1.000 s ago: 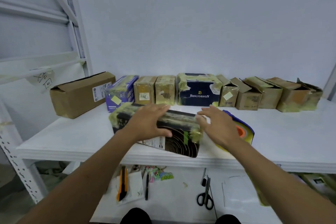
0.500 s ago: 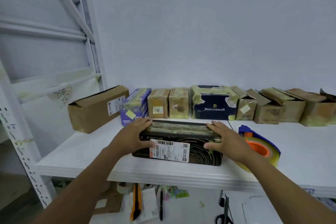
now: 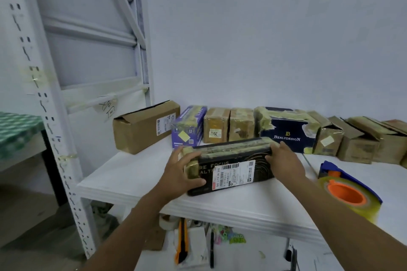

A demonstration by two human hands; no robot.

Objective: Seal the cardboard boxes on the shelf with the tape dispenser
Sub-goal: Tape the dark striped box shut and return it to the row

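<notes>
A long black box (image 3: 233,166) with yellowish tape along its top and a white label on its front lies on the white shelf (image 3: 136,174). My left hand (image 3: 180,174) grips its left end, thumb across the front. My right hand (image 3: 284,164) holds its right end, fingers over the top edge. The blue tape dispenser (image 3: 348,191) with an orange core and a yellowish roll lies on the shelf to the right, free of both hands.
A row of boxes lines the back wall: a brown carton (image 3: 145,127), a purple box (image 3: 190,126), two small taped boxes (image 3: 229,125), a navy box (image 3: 286,130), and open-flapped cartons (image 3: 356,141). A white rack upright (image 3: 44,103) stands left. A utility knife (image 3: 182,242) lies below.
The black box has been turned and shifted left and back on the shelf, its left end now nearer me. Both hands moved with it to its ends. The view swung left.
</notes>
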